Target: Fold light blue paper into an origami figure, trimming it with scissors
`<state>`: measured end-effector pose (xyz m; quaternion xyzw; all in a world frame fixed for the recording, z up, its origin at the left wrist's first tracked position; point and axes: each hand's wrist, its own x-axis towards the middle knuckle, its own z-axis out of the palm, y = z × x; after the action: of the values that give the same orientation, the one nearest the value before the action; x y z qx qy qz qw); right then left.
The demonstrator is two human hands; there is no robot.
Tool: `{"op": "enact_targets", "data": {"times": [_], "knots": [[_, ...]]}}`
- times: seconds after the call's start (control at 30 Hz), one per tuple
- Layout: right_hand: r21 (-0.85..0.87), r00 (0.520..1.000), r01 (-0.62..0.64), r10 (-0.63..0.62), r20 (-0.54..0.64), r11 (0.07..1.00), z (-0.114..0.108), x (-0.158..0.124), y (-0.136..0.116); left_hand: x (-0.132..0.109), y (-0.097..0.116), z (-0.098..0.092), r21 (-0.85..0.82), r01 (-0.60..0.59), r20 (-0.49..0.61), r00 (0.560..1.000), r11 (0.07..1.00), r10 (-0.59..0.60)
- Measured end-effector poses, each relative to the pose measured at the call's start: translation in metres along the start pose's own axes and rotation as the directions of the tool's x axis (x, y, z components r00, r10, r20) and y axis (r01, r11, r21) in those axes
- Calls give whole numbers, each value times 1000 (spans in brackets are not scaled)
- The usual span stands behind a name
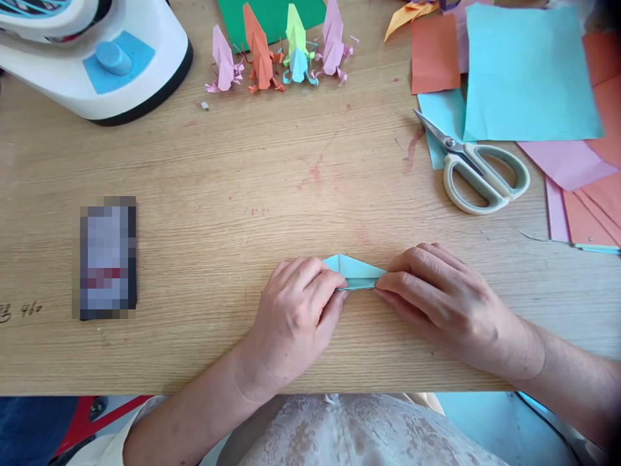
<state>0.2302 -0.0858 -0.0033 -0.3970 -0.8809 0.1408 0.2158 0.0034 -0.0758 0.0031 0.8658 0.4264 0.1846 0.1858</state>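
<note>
A small folded sheet of light blue paper [356, 268] lies near the front of the table, its top edge peaked and a crease running along its lower part. My left hand [298, 317] pinches its left end, thumb below and fingers above. At the right end, my right hand [446, 310] has its fingertips closed on the paper's corner. Both ends of the folded paper are hidden under my fingers.
Scissors [478, 162] lie beside a stack of coloured paper [531, 71] at the right. Several folded paper figures [262, 58] stand at the back before a green sheet [272, 22]. A white fan base [160, 58] is back left; a blurred-out phone-like object [107, 259] lies left.
</note>
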Motion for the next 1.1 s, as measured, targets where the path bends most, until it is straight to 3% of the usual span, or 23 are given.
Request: {"op": "enact_targets", "data": {"times": [0.27, 0.57, 0.83, 1.1], "knots": [[64, 996, -86, 86, 5, 994, 2, 1, -1, -3, -2, -1, 57, -57, 8, 998, 997, 57], [78, 986, -166, 167, -11, 983, 3, 3, 0, -1, 5, 2, 48, 66, -11, 998, 997, -65], [50, 973, -226, 223, 57, 973, 4, 5, -1, 6, 9, -1, 8, 176, 44, 983, 984, -176], [108, 952, -304, 299, 66, 946, 5, 12, -11, 6, 9, -2, -24, 189, 77, 979, 982, -187]]}}
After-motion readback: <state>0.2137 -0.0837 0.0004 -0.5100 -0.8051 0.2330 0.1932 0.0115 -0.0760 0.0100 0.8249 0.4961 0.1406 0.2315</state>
